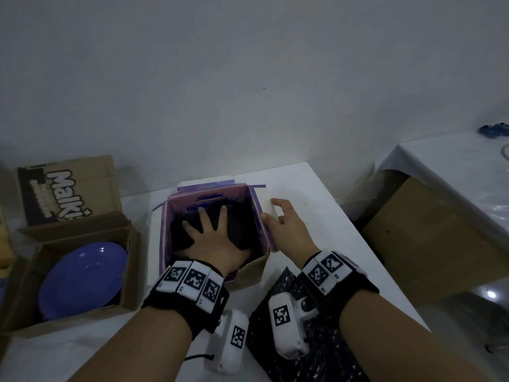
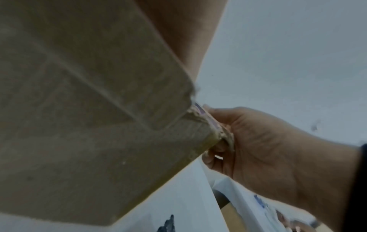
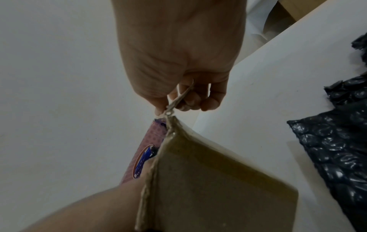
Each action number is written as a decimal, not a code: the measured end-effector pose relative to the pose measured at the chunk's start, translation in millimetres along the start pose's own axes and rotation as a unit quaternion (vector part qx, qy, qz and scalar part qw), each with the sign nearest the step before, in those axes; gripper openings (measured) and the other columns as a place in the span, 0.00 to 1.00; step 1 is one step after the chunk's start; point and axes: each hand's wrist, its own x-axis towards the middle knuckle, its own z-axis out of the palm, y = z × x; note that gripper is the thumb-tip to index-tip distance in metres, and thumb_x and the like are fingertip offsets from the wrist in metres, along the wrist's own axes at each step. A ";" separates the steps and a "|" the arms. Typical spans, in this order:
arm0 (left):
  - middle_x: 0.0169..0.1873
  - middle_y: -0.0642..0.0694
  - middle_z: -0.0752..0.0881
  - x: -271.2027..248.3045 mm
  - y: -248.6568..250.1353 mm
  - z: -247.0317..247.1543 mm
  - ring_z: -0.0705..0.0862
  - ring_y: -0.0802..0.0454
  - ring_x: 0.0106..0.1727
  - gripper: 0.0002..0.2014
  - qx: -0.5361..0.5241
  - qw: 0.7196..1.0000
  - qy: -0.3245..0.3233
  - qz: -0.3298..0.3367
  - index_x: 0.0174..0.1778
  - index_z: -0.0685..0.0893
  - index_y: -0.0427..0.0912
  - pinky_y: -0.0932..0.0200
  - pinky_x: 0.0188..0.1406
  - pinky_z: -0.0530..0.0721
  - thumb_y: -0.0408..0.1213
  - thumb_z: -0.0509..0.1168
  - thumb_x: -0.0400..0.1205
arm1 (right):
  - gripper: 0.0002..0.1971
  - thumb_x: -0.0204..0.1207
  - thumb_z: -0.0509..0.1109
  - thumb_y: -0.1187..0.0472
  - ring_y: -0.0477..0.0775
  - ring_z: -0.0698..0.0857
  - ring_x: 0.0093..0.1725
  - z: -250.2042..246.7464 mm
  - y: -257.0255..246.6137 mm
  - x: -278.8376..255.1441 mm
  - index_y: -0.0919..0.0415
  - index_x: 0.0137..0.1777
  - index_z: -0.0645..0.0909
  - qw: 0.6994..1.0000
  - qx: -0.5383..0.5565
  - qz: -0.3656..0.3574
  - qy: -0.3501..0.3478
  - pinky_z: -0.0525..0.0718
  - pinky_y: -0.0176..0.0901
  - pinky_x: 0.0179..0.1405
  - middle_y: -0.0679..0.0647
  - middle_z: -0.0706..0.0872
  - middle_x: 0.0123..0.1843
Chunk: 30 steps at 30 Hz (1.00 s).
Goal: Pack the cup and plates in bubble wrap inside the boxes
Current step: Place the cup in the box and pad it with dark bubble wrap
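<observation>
A cardboard box (image 1: 209, 192) with purple lining stands mid-table. Inside it lies a bundle of black bubble wrap (image 1: 242, 224); what it wraps is hidden. My left hand (image 1: 212, 235) is inside the box, fingers spread flat, pressing on the bundle. My right hand (image 1: 278, 219) grips the box's right flap (image 1: 265, 210). In the right wrist view the right hand (image 3: 178, 62) pinches the flap's edge (image 3: 174, 103) between thumb and curled fingers. The left wrist view shows the box's brown outer wall (image 2: 89, 109) and the right hand (image 2: 258, 149). A blue plate (image 1: 82, 279) lies in a second cardboard box (image 1: 132, 260) at left.
A loose sheet of black bubble wrap (image 1: 322, 348) lies on the white table (image 1: 303, 188) under my right wrist, also visible as the bubble wrap sheet (image 3: 337, 141). A large brown box (image 1: 429, 244) sits beyond the table's right edge, beside a plastic-covered table (image 1: 468, 166).
</observation>
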 end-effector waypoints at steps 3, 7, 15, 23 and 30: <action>0.80 0.48 0.28 1.2 -1.5 4.1 0.33 0.31 0.80 0.57 -0.059 0.998 -0.016 -0.008 0.78 0.29 0.64 0.17 0.68 0.58 0.70 0.66 0.67 | 0.20 0.81 0.64 0.50 0.57 0.86 0.39 0.4 0.0 -1.1 0.47 0.71 0.67 1.000 0.009 0.003 0.000 0.83 0.41 0.29 0.62 0.85 0.48; 0.80 0.48 0.28 -0.4 -2.0 11.9 0.31 0.32 0.80 0.58 -0.067 0.998 -0.007 0.007 0.78 0.29 0.62 0.17 0.69 0.53 0.70 0.67 0.67 | 0.20 0.81 0.64 0.51 0.55 0.85 0.35 0.5 -1.3 -2.0 0.49 0.71 0.67 1.000 0.020 0.003 -0.003 0.80 0.39 0.25 0.65 0.86 0.46; 0.81 0.45 0.30 6.3 -27.7 -55.2 0.42 0.35 0.83 0.56 0.037 0.975 -0.204 0.077 0.80 0.31 0.58 0.41 0.81 0.55 0.41 0.73 0.74 | 0.19 0.81 0.63 0.51 0.54 0.84 0.33 -0.9 -1.7 -2.9 0.49 0.71 0.68 1.000 0.019 0.001 -0.008 0.80 0.40 0.27 0.65 0.87 0.45; 0.81 0.38 0.30 5.1 -34.8 -29.9 0.48 0.33 0.83 0.58 0.065 0.982 -0.119 0.133 0.80 0.30 0.58 0.42 0.77 0.66 0.26 0.70 0.74 | 0.20 0.81 0.64 0.49 0.61 0.88 0.44 -0.1 0.0 -1.7 0.48 0.71 0.69 1.000 0.011 -0.004 -0.003 0.86 0.52 0.47 0.67 0.87 0.47; 0.79 0.50 0.25 1.9 -12.6 -35.9 0.33 0.27 0.79 0.50 0.063 0.969 -0.155 0.183 0.77 0.36 0.70 0.24 0.75 0.58 0.36 0.68 0.75 | 0.19 0.81 0.63 0.49 0.61 0.88 0.43 -0.9 -1.4 -2.9 0.48 0.70 0.68 1.000 0.010 -0.003 -0.002 0.87 0.53 0.47 0.67 0.87 0.47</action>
